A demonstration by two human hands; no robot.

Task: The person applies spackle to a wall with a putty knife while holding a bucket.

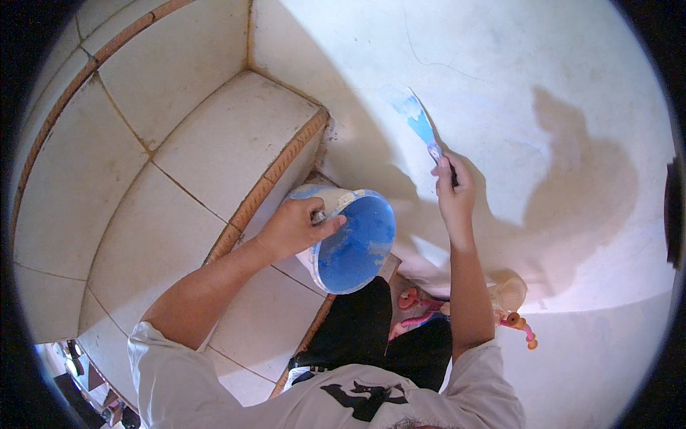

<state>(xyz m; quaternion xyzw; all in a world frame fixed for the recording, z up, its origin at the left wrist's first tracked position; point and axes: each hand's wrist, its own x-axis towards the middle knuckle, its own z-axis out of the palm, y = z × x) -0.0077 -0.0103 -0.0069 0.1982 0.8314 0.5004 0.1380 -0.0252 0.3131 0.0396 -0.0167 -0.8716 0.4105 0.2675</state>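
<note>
My right hand is closed round the handle of a putty knife. White filler coats part of its blue-tinted blade, whose tip is at the pale wall; whether it touches cannot be told. My left hand grips the rim of a white bucket, tilted so that its blue, smeared inside faces me. Between the left fingers shows a small greyish piece that I cannot make out. The bucket is beside the tiled steps, apart from the putty knife.
White-tiled steps with brown ridged edging rise on the left. Pink and orange toy-like parts lie at the wall's foot, by my right forearm. A thin crack runs across the upper wall. Various items are at the lower left.
</note>
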